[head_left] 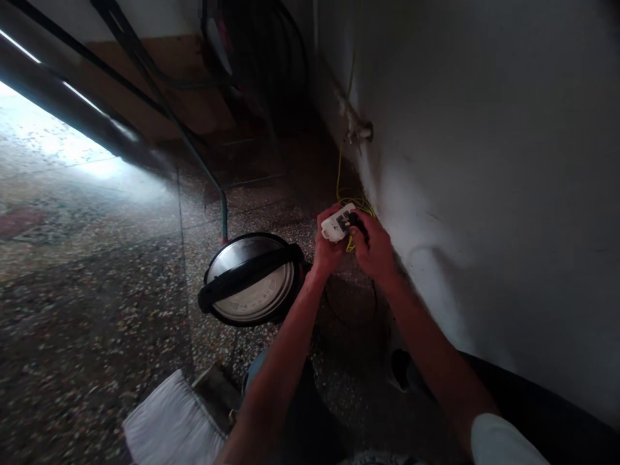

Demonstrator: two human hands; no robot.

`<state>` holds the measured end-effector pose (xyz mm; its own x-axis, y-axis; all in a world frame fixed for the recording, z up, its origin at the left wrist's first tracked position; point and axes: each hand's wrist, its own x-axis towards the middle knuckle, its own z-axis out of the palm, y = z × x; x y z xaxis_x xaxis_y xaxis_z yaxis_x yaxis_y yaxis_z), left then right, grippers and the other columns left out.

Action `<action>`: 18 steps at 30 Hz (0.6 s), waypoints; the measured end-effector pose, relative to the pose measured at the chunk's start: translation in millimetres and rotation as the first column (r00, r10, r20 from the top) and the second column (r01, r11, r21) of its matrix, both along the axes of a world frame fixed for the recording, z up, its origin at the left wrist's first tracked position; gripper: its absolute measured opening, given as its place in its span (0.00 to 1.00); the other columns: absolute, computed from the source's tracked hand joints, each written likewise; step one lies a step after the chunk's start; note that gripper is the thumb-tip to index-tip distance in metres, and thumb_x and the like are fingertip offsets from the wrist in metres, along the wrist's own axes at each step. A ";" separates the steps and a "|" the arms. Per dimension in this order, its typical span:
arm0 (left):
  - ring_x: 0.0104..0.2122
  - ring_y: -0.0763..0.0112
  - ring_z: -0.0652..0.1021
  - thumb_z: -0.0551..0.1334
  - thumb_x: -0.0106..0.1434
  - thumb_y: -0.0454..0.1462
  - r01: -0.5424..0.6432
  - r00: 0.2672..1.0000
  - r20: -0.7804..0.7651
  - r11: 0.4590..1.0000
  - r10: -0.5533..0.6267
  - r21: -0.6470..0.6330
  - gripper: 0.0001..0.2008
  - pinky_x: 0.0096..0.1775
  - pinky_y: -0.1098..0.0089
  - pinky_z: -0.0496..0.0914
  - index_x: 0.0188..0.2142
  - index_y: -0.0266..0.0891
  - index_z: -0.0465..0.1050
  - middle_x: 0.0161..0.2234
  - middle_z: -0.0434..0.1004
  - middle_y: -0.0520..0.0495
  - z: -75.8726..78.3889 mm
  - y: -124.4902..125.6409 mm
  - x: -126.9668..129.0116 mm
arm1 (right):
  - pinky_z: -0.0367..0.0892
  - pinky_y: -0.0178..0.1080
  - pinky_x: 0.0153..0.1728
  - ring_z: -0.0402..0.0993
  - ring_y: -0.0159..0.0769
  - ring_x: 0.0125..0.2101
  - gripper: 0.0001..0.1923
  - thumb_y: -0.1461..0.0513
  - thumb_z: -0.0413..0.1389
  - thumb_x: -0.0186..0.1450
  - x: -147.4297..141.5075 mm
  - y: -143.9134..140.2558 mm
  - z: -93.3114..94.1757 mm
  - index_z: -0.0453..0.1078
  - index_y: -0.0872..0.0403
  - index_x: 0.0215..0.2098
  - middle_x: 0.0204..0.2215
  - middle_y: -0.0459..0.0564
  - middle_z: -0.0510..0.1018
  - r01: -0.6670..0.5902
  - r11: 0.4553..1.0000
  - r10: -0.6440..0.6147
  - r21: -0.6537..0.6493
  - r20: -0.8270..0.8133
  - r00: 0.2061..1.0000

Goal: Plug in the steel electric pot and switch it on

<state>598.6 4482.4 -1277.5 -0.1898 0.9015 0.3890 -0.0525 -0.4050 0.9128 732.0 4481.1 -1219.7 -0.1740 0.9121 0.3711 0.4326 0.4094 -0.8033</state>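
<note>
Socket block (338, 223), a small white one, is sitting up off the floor right by the wall (484, 194), and the left hand (327, 248) is gripping it from underneath. Right hand (372, 248) is closing around a black plug (355, 223) that's touching the block's face. Yellow wire (345, 194) is running up the wall just behind them. Pressure cooker (252, 279) with its lid on is sitting on the speckled floor (97, 290), further out from the wall.

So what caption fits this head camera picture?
Left hand holds a white socket; right hand grips a black plug.
</note>
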 end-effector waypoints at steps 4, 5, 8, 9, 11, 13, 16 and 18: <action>0.63 0.55 0.74 0.69 0.69 0.49 -0.006 0.997 -0.072 1.000 0.007 0.013 0.31 0.64 0.51 0.70 0.67 0.50 0.62 0.66 0.69 0.39 -3.1 -2.2 -2.5 | 0.74 0.53 0.60 0.77 0.46 0.57 0.22 0.54 0.50 0.77 3.6 -1.7 1.8 0.68 0.46 0.66 0.58 0.54 0.80 -0.012 1.000 0.011 0.016 0.108 0.994; 0.63 0.55 0.74 0.69 0.69 0.49 -0.004 0.996 -0.087 1.000 0.005 0.015 0.31 0.64 0.50 0.70 0.67 0.50 0.61 0.65 0.70 0.39 -3.6 -2.9 -2.8 | 0.74 0.53 0.60 0.77 0.46 0.57 0.22 0.54 0.50 0.77 5.1 -2.0 2.1 0.68 0.46 0.67 0.58 0.53 0.80 -0.015 1.000 0.012 0.016 0.139 0.990; 0.61 0.55 0.76 0.68 0.70 0.47 0.001 0.991 -0.131 1.000 0.000 0.012 0.30 0.63 0.49 0.71 0.67 0.47 0.62 0.63 0.72 0.37 -3.8 -4.9 -2.8 | 0.75 0.55 0.57 0.77 0.48 0.54 0.22 0.55 0.51 0.76 9.2 -4.5 2.5 0.70 0.45 0.67 0.54 0.54 0.81 0.014 1.000 -0.019 0.023 0.239 0.971; 0.60 0.55 0.76 0.68 0.70 0.47 0.001 0.989 -0.146 1.000 0.000 0.006 0.30 0.63 0.49 0.72 0.66 0.46 0.62 0.63 0.72 0.36 -3.3 -5.6 -2.4 | 0.76 0.55 0.55 0.77 0.48 0.52 0.22 0.55 0.50 0.77 10.2 -6.1 2.5 0.70 0.46 0.66 0.51 0.55 0.81 0.031 0.999 -0.039 0.033 0.267 0.963; 0.59 0.54 0.77 0.68 0.70 0.47 0.001 0.986 -0.169 1.000 -0.002 -0.009 0.29 0.61 0.49 0.73 0.65 0.45 0.63 0.62 0.72 0.35 -1.6 -7.5 -1.1 | 0.75 0.56 0.54 0.76 0.49 0.50 0.24 0.54 0.48 0.78 11.2 -10.5 2.2 0.70 0.48 0.67 0.47 0.57 0.80 0.047 0.997 -0.062 0.057 0.309 0.949; 0.57 0.55 0.78 0.69 0.69 0.49 -0.004 0.984 -0.178 0.999 -0.003 -0.039 0.31 0.59 0.50 0.75 0.65 0.45 0.62 0.61 0.74 0.34 -0.1 -10.6 1.2 | 0.74 0.57 0.55 0.74 0.51 0.51 0.26 0.53 0.45 0.78 11.0 -15.5 2.0 0.67 0.50 0.70 0.47 0.59 0.79 0.039 0.997 -0.059 0.068 0.333 0.941; 0.52 0.56 0.80 0.70 0.67 0.51 0.002 0.990 -0.138 0.995 -0.016 -0.102 0.34 0.54 0.53 0.77 0.66 0.45 0.62 0.56 0.77 0.37 -1.3 -16.6 6.2 | 0.70 0.61 0.60 0.71 0.54 0.55 0.30 0.47 0.46 0.78 8.0 -21.2 2.2 0.63 0.50 0.72 0.52 0.60 0.77 0.021 0.999 -0.030 0.031 0.335 0.942; 0.49 0.57 0.81 0.70 0.67 0.52 0.035 0.998 -0.037 0.988 -0.041 -0.151 0.33 0.52 0.54 0.78 0.65 0.46 0.63 0.53 0.79 0.38 -4.4 -19.4 10.1 | 0.67 0.64 0.63 0.70 0.58 0.58 0.34 0.42 0.51 0.75 4.8 -23.1 2.2 0.64 0.48 0.71 0.54 0.60 0.77 0.008 1.000 -0.008 0.002 0.308 0.951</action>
<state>608.7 4463.0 -1281.9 -0.1411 0.9565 0.2554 -0.0275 -0.2617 0.9648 736.8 4458.0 -1217.4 -0.2725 0.9139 0.3008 0.6625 0.4050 -0.6301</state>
